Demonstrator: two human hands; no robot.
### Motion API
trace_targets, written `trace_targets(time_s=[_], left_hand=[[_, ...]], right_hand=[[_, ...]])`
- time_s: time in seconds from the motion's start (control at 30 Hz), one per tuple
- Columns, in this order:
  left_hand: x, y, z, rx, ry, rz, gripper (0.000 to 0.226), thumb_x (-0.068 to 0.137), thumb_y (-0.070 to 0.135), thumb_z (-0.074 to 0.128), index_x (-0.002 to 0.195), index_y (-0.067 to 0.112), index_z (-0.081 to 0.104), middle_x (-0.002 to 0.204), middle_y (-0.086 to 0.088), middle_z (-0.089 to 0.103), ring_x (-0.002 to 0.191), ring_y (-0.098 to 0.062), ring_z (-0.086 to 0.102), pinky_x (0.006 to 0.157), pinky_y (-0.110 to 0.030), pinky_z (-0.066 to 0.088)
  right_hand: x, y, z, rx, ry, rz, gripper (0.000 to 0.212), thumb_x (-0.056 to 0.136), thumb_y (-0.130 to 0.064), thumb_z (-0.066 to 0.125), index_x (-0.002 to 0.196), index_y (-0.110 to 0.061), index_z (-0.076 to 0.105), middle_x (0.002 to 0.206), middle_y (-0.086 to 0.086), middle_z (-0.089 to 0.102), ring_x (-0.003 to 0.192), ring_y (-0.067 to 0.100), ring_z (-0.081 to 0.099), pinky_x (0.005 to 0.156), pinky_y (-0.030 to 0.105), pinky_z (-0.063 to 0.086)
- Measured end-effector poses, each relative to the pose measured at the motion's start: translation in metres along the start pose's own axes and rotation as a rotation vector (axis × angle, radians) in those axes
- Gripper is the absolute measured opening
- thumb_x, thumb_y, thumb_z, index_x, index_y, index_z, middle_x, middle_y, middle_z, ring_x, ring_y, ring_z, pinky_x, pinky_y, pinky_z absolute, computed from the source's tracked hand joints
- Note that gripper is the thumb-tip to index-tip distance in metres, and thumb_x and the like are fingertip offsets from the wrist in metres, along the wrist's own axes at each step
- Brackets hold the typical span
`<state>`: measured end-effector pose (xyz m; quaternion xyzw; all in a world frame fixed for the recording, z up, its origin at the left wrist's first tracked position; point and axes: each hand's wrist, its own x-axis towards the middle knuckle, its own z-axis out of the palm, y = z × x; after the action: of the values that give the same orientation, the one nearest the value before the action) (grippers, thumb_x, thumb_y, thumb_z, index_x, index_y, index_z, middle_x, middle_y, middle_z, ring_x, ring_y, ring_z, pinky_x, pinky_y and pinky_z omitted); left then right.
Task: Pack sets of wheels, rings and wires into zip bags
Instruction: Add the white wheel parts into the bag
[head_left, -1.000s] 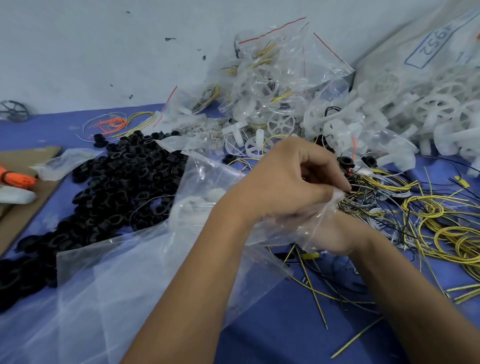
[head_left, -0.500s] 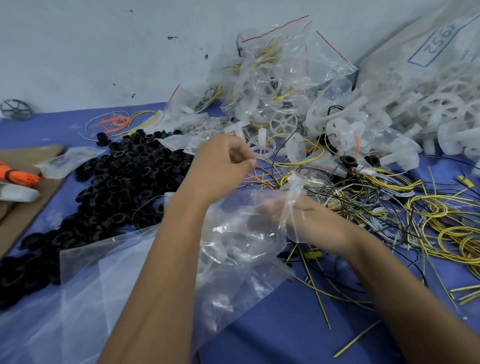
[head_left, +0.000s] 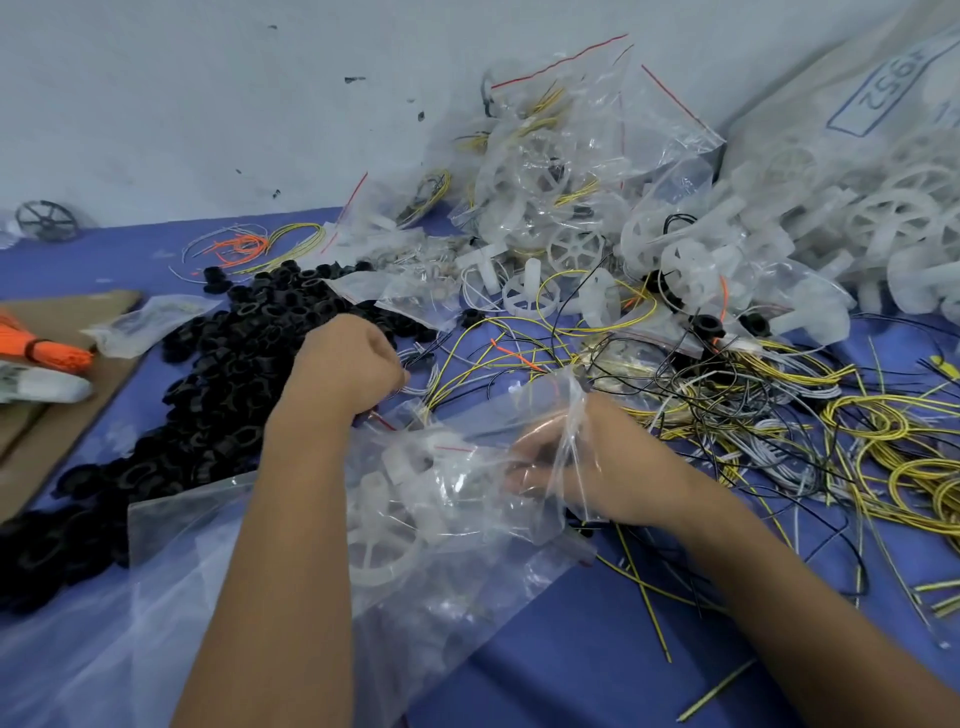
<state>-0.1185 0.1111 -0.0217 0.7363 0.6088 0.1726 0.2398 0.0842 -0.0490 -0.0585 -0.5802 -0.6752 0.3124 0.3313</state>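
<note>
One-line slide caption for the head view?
Right hand holds a zip bag containing a white wheel; left hand reaches among black rings and wires.

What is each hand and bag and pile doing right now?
Left hand: fist closed at the edge of the black rings.
Right hand: gripping the zip bag's top.
Zip bag: held, a white wheel inside.
Black rings: loose heap on the table.
Wires: tangled, loose.
Packed bags: piled against the wall.
</note>
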Motion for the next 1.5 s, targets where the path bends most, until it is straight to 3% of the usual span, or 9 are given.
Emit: trace_targets(time_s=[0.13,0.23,0.4,0.53,0.7,0.9,1.2,1.33,1.5], left_hand=[[0.002,0.001,0.012,-0.082,0.182,0.077,0.025,0.074,0.011,0.083,0.062,0.024,0.065,0.066,0.008,0.064,0.073,-0.017,0.064,0.065,-0.024,0.042],[0.004,-0.002,0.015,-0.149,0.287,0.101,0.024,0.075,0.016,0.083,0.064,0.022,0.063,0.065,0.007,0.063,0.068,-0.016,0.062,0.061,-0.026,0.042],[0.006,-0.004,0.017,-0.16,0.452,0.215,0.018,0.074,0.017,0.08,0.07,0.019,0.062,0.072,-0.001,0.064,0.074,-0.024,0.062,0.07,-0.036,0.05],[0.011,-0.006,0.02,-0.128,0.269,0.266,0.024,0.073,0.017,0.086,0.072,0.026,0.063,0.074,0.006,0.066,0.073,-0.018,0.064,0.07,-0.031,0.049],[0.011,-0.011,0.029,0.083,0.028,0.265,0.024,0.07,0.025,0.093,0.078,0.031,0.071,0.092,0.004,0.073,0.085,-0.021,0.067,0.077,-0.024,0.046],[0.007,-0.009,0.028,0.044,-0.018,0.172,0.024,0.072,0.016,0.091,0.063,0.021,0.07,0.049,0.007,0.06,0.036,-0.004,0.056,0.034,-0.008,0.033],[0.006,-0.008,0.02,-0.065,-0.015,0.17,0.019,0.08,0.014,0.085,0.075,0.014,0.067,0.071,-0.002,0.066,0.063,-0.019,0.065,0.055,-0.032,0.059],[0.006,-0.008,0.015,-0.079,-0.024,0.18,0.021,0.082,0.016,0.085,0.075,0.016,0.065,0.066,0.003,0.066,0.05,-0.002,0.055,0.046,-0.013,0.039],[0.005,-0.011,0.006,-0.076,0.009,0.185,0.022,0.079,0.009,0.086,0.076,0.017,0.067,0.073,-0.001,0.07,0.063,-0.008,0.061,0.052,-0.011,0.038]], right_hand=[[0.0,-0.002,0.001,0.006,-0.034,-0.088,0.003,0.088,-0.02,0.078,0.086,-0.017,0.077,0.08,0.004,0.074,0.08,0.029,0.07,0.075,0.049,0.056],[0.001,0.0,-0.002,0.047,0.097,-0.077,0.009,0.085,-0.032,0.075,0.087,-0.026,0.081,0.076,0.001,0.075,0.071,0.014,0.069,0.069,0.04,0.059],[0.003,0.002,-0.007,0.32,0.434,-0.081,0.024,0.093,-0.004,0.064,0.073,-0.012,0.074,0.06,0.0,0.066,0.056,0.004,0.056,0.053,0.02,0.043],[0.004,0.003,-0.015,0.431,0.715,-0.01,0.037,0.104,-0.017,0.056,0.071,-0.014,0.073,0.055,0.002,0.062,0.047,0.006,0.053,0.045,0.014,0.039],[0.006,0.006,-0.016,0.433,0.767,0.032,0.04,0.106,-0.023,0.054,0.075,-0.005,0.071,0.054,0.005,0.06,0.044,0.007,0.05,0.043,0.015,0.037],[0.006,0.005,-0.017,0.44,0.764,0.021,0.041,0.105,-0.025,0.055,0.071,-0.009,0.072,0.054,0.007,0.061,0.044,0.011,0.049,0.043,0.017,0.038],[0.007,0.01,-0.019,0.489,0.76,0.027,0.04,0.105,-0.026,0.055,0.072,-0.011,0.072,0.055,0.005,0.061,0.044,0.012,0.048,0.042,0.018,0.037],[0.007,0.01,-0.019,0.489,0.765,0.035,0.039,0.105,-0.025,0.055,0.074,-0.006,0.072,0.055,0.007,0.061,0.043,0.013,0.047,0.041,0.02,0.036],[0.007,0.01,-0.02,0.494,0.765,0.034,0.039,0.105,-0.023,0.055,0.075,-0.004,0.071,0.055,0.007,0.061,0.043,0.013,0.047,0.041,0.02,0.036]])
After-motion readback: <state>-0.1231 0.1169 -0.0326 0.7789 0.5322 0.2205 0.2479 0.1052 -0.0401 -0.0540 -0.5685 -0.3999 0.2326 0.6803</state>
